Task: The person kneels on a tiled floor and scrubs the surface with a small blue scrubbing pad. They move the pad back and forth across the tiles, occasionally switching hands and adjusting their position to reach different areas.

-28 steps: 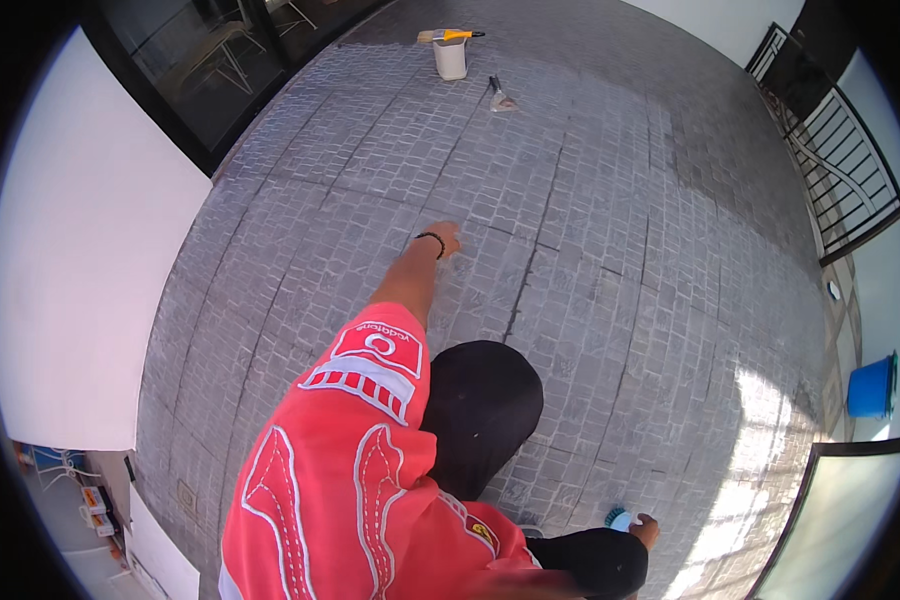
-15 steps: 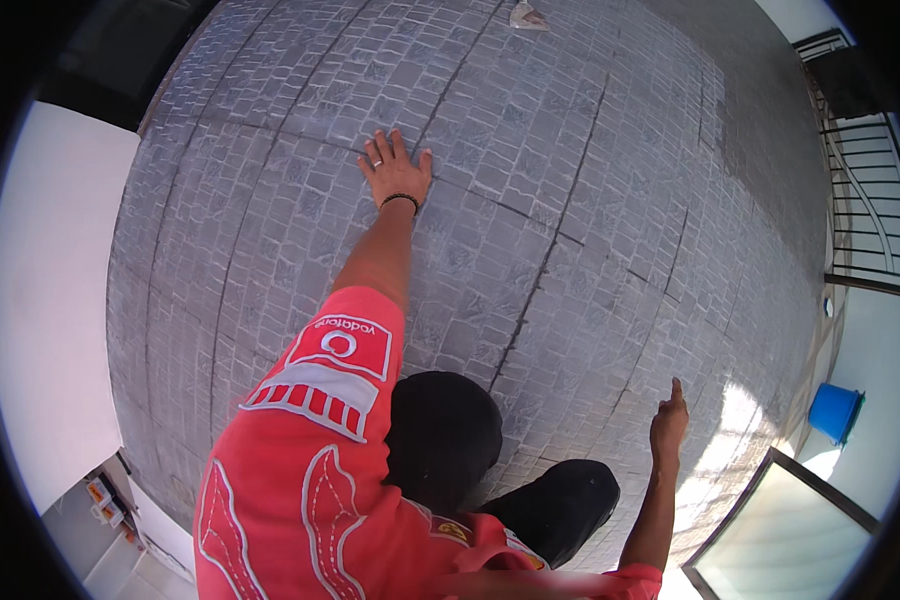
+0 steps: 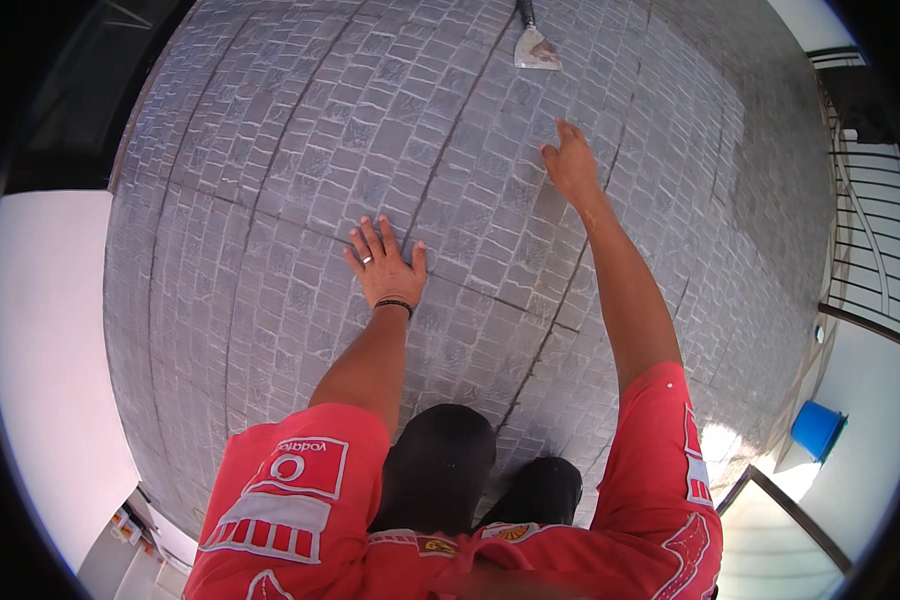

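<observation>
My left hand [image 3: 385, 262] lies flat on the grey cobble-patterned floor [image 3: 330, 140], fingers spread, with nothing in it. My right hand [image 3: 570, 160] reaches forward and right of it, above the floor, thumb apart from the loosely extended fingers and nothing visible in it. Beyond its fingertips a scraper [image 3: 538, 50] lies on the floor, with a black handle and a wide metal blade smeared with brown. My bent knees [image 3: 435, 465] in black trousers are below.
A white wall panel [image 3: 50, 330] and a dark glazed opening [image 3: 80, 100] line the left side. On the right are a black metal railing [image 3: 865, 220], a blue bucket [image 3: 815, 430] and a pale framed panel [image 3: 780, 530]. Sunlight falls on the floor at lower right.
My right hand has swung from low on the right up and forward toward the scraper. My left hand stays spread on the floor. The view has tilted down, losing the white pail.
</observation>
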### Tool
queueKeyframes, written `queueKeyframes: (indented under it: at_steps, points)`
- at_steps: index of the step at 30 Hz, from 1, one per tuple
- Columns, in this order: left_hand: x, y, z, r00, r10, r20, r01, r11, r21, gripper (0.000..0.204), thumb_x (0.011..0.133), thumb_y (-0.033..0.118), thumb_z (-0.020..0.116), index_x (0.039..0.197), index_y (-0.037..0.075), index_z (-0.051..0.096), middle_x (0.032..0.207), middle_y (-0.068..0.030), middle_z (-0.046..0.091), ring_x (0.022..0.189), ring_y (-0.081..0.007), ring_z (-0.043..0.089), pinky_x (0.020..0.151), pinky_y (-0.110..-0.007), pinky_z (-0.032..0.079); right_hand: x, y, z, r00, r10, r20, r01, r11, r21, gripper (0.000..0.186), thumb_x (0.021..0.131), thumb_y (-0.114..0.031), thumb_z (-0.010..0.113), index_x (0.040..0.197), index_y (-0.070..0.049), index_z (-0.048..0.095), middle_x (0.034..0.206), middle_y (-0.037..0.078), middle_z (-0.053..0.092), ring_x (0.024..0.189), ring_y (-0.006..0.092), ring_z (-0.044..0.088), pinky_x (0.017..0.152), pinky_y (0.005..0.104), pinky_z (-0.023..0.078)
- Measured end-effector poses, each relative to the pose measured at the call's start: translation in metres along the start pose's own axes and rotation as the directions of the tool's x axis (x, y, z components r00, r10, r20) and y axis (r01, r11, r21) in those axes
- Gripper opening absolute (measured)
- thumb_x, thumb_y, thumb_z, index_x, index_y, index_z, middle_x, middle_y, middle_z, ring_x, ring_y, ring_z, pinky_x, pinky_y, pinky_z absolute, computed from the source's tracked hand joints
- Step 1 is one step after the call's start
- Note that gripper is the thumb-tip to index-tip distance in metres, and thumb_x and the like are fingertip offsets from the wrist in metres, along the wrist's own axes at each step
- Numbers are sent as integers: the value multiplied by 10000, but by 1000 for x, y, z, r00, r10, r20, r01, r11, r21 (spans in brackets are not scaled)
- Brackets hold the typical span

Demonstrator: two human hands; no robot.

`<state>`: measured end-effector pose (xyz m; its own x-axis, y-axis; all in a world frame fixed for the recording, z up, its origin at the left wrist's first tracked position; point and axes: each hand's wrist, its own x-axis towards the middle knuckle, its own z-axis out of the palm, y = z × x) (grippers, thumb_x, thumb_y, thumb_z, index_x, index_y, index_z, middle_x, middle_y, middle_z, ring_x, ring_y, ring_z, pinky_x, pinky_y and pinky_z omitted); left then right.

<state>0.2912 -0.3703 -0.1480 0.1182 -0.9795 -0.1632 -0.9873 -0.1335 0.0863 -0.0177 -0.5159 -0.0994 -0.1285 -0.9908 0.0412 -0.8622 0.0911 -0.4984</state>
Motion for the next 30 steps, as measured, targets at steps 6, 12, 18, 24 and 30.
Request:
queueKeyframes:
  at_steps: [6, 12, 18, 24, 30]
  points:
    - [3, 0, -2, 997, -16, 73, 16, 1000, 1, 801, 995, 573, 325, 1588, 70, 133, 1651, -203, 59, 1523, -399, 22, 1209, -581, 1, 118, -25, 30, 998, 55, -29, -55, 998, 10, 716, 886, -273, 663, 1471, 15, 368, 1507, 344, 310, 1302, 503, 458, 1068, 489, 428]
    - [4, 1, 6, 997, 12, 78, -12, 1000, 6, 804, 999, 557, 344, 1584, 51, 124, 1647, -224, 39, 1516, -423, 10, 1199, -598, 11, 168, -20, 59, 967, 238, -88, -240, 971, -16, 806, 880, -390, 684, 1494, -8, 328, 1545, 342, 228, 1352, 519, 384, 1080, 484, 427]
    - [6, -1, 7, 997, 22, 72, -25, 999, 38, 807, 1001, 558, 332, 1583, 42, 114, 1646, -228, 32, 1514, -435, 3, 1192, -612, 4, 199, -9, 69, 932, 326, -160, -349, 927, -140, 942, 786, -462, 782, 1503, -44, 335, 1460, 331, 362, 1275, 465, 440, 1071, 554, 343]
    - [4, -2, 13, 999, 26, 41, -28, 998, 54, 796, 1005, 571, 301, 1589, 65, 107, 1649, -220, 28, 1516, -432, -4, 1195, -607, 7, 201, -16, 59, 925, 371, -88, -380, 915, -136, 893, 728, -399, 841, 1421, -16, 429, 1308, 301, 521, 1210, 457, 484, 1004, 550, 383]
    - [3, -5, 21, 998, 55, -20, -53, 994, 95, 782, 1011, 606, 256, 1598, 111, 107, 1655, -195, 28, 1521, -409, 10, 1202, -596, 36, 81, 7, 45, 899, 427, -92, -349, 829, 437, 378, 856, -189, 706, 1161, 22, 633, 1041, 197, 659, 930, 318, 654, 802, 409, 523]
